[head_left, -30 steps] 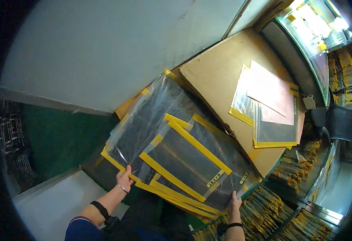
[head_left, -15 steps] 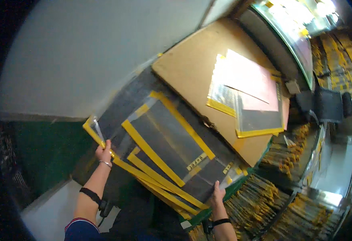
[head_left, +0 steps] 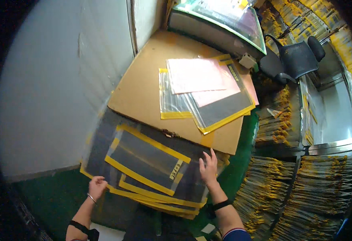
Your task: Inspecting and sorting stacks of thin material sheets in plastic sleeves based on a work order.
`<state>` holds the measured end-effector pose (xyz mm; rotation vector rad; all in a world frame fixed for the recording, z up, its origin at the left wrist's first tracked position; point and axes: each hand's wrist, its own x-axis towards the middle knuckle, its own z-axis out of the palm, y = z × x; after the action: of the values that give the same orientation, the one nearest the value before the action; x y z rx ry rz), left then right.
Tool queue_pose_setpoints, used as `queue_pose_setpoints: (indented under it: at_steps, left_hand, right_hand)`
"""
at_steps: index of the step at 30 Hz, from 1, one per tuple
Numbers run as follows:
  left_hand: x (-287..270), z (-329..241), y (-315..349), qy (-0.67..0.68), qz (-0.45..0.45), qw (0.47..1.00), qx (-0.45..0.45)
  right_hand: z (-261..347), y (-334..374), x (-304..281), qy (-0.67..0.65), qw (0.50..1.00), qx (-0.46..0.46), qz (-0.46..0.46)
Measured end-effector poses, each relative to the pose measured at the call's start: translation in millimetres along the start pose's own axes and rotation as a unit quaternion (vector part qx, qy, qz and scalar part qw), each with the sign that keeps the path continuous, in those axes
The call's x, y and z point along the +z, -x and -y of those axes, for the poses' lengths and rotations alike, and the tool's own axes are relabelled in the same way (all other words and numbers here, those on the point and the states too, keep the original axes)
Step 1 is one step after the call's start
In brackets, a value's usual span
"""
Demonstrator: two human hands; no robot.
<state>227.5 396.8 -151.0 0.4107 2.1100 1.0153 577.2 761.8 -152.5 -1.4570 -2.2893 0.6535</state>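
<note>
Green floor [head_left: 43, 199] shows at the lower left and below the work, with a grey wall [head_left: 63, 80] rising on the left. Nearest are the person's forearms, each with a black strap [head_left: 220, 205]; a thin bracelet [head_left: 91, 198] circles the left wrist. The left hand [head_left: 97, 187] is at the near left edge of a stack of dark sheets [head_left: 97, 148], its fingers curled; whether its grip pinches the edge, I cannot tell. The right hand [head_left: 209, 170] is over the right end of the stack, its grip spread, fingertips near the cardboard.

The stack lies just in front of the person, edged with yellow tape. On it rests a smaller top sheet [head_left: 143, 158], set at a slant, with yellow strips along its long sides and a small label [head_left: 175, 170] near its right end. Just beyond is a large piece of cardboard [head_left: 137, 92], its near edge torn at one spot. Pink papers [head_left: 196, 76] and a taped dark sheet [head_left: 224, 108] overlap on it. To the right hang rows of yellow-topped sheets [head_left: 260, 188]. Farther off are a black chair [head_left: 300, 60] and a brightly lit glass panel [head_left: 212, 10].
</note>
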Motion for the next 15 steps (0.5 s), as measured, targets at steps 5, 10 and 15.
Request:
queue_pose_setpoints:
  at_steps: [5,10,15]
  left_hand:
    - [-15.0,-28.1,24.6,-0.115,0.146,0.983,-0.010]
    - [-55.4,-6.2,55.5,-0.166,0.134,0.974,-0.078]
    - [-98.0,22.2,103.4,-0.129,0.061,0.955,-0.260]
  right_hand:
    - [65.7,-117.7,28.7,0.118,0.971,-0.202,0.042]
    - [80.9,-220.4,78.2,0.275,0.933,-0.209,0.103]
    - [83.0,-268.4,95.8,0.372,0.902,-0.157,0.154]
